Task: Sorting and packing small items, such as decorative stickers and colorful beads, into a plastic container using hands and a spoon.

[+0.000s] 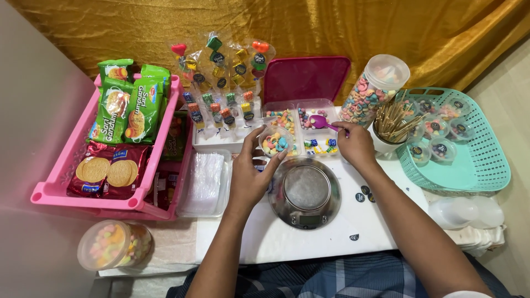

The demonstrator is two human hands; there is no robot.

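Filling a small candy cup above a steel scale [304, 190].
Left hand [255, 168] at frame centre pinches the clear cup [274, 142] of coloured sweets; right hand [356, 144] grips a purple scoop [322, 122] over the divided tray [309, 118] beyond.

A small clear plastic cup [274, 142] sits tilted between the fingers of the left hand [255, 171], lifted above the white table, just behind the round steel kitchen scale [304, 191]. It is partly filled with pastel sweets — pink, yellow, blue and green pieces heaped in its bowl. The right hand [355, 144] pinches the handle of a purple plastic spoon [324, 122], its bowl dipped over the clear divided tray [301, 129] towards the table's far edge. That tray lies flat, its compartments holding mixed coloured candies and small wrapped blue and yellow pieces — the spoon is over the rear right compartment.
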